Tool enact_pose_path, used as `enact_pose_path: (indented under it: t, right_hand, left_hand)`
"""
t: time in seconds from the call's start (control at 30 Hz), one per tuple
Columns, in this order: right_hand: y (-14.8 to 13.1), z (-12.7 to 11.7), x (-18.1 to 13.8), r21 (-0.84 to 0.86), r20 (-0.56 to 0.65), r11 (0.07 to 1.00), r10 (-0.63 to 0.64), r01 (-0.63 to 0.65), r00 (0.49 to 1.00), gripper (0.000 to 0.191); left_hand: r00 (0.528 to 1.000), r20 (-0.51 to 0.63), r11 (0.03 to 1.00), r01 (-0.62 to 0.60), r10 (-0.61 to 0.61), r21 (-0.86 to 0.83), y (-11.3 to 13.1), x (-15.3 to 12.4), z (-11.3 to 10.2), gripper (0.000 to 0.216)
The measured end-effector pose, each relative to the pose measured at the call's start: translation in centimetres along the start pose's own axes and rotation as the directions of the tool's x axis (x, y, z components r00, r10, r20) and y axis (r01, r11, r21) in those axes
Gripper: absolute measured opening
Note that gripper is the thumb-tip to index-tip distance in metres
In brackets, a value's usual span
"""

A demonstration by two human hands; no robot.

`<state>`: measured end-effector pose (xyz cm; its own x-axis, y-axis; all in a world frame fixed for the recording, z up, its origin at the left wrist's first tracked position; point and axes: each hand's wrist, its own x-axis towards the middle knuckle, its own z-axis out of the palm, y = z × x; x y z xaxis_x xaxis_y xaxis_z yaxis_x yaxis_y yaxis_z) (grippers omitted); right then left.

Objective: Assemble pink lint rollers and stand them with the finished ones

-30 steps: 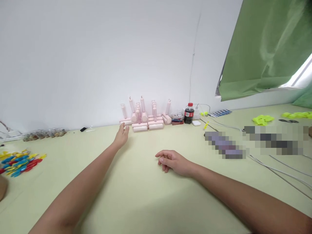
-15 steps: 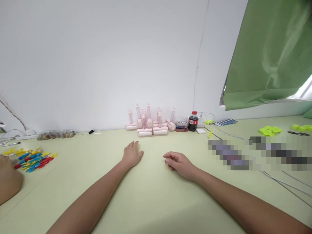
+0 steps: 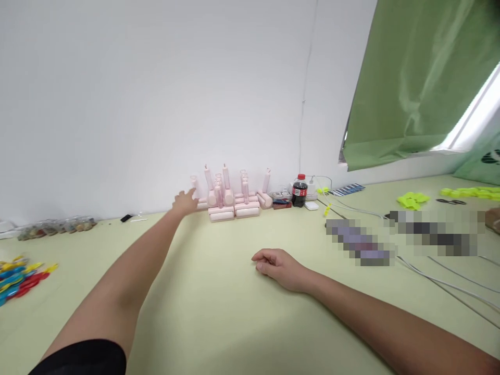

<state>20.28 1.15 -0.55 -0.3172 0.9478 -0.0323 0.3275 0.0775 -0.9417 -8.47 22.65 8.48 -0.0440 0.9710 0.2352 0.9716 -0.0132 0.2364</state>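
My left hand (image 3: 185,202) is stretched far forward over the pale green table (image 3: 219,312), its fingers apart and empty, right at the left end of a cluster of pink lint rollers (image 3: 230,198) standing and lying against the white wall. Whether a fingertip touches the nearest roller is unclear. My right hand (image 3: 277,266) rests on the table in the middle, fingers loosely curled under, with nothing visible in it.
A dark soda bottle (image 3: 299,190) and a white charger stand right of the rollers. Cables (image 3: 441,276) cross the table on the right, near neon-yellow pieces (image 3: 412,199) and scissors. Coloured clips (image 3: 21,273) lie at the far left. A green curtain (image 3: 422,78) hangs top right.
My left hand, flat on the table half a second ago, has lifted and reached forward to the pink rollers. My right hand has stayed put. The other person's hand at the left edge is gone.
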Motion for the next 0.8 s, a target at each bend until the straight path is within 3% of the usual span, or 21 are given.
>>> enact_pose_path:
  t: [0.13,0.27,0.53,0.7,0.8]
  right_hand:
    - [0.1,0.0,0.0,0.054,0.004,0.999,0.007,-0.008,1.0,0.027]
    - [0.4,0.0,0.0,0.134,0.006,0.991,0.019,-0.019,1.0,0.029]
    - [0.3,0.0,0.0,0.183,0.012,0.98,0.074,-0.075,0.997,0.034]
    - [0.2,0.0,-0.2,0.198,0.009,0.978,0.07,-0.071,0.997,0.037]
    - [0.2,0.0,-0.2,0.201,0.006,0.977,0.076,-0.076,0.997,0.038]
  left_hand:
    - [0.999,-0.012,0.998,0.05,-0.05,-0.025,1.1,4.9,-1.4,0.069]
    - [0.994,-0.005,0.992,0.11,-0.111,-0.055,1.9,6.5,-1.1,0.079]
    - [0.989,-0.019,0.984,0.147,-0.15,-0.096,2.0,7.4,-0.5,0.082]
    - [0.981,-0.107,0.979,0.147,-0.163,-0.139,1.7,5.8,0.2,0.093]
    - [0.974,-0.166,0.975,0.119,-0.151,-0.189,1.3,4.9,0.5,0.089]
